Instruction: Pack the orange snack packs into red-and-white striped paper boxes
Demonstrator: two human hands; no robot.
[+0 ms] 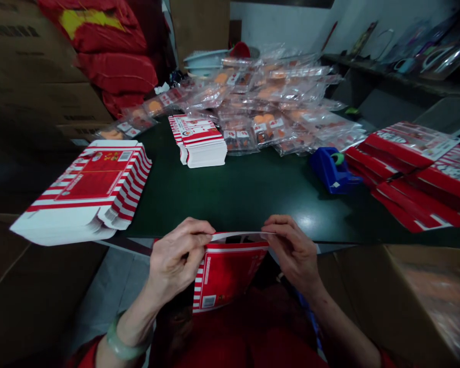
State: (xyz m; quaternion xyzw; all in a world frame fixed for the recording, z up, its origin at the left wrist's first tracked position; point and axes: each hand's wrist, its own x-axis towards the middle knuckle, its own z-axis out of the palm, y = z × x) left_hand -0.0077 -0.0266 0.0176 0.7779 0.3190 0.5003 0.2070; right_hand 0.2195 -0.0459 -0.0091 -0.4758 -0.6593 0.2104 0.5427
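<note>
Between my hands, at the near edge of the table, is a red and white striped cardboard box point(232, 273) with printed text and a barcode. My left hand point(180, 255) is closed, pinching the left end of its raised white top flap. At the flap's right end, the fingers of my right hand point(293, 250) are closed on the card. A narrow gap shows under the flap, but the box's inside is mostly hidden. To the left lies a stack of flat folded boxes point(92, 179) in the same print.
A smaller stack of printed cards point(199, 140) stands mid-table before a heap of clear plastic packets point(268, 97). A blue tape dispenser point(333, 171) sits beside red printed packages point(414, 174) at right. Below right is an open carton point(391, 291); cartons point(30, 76) are piled at left.
</note>
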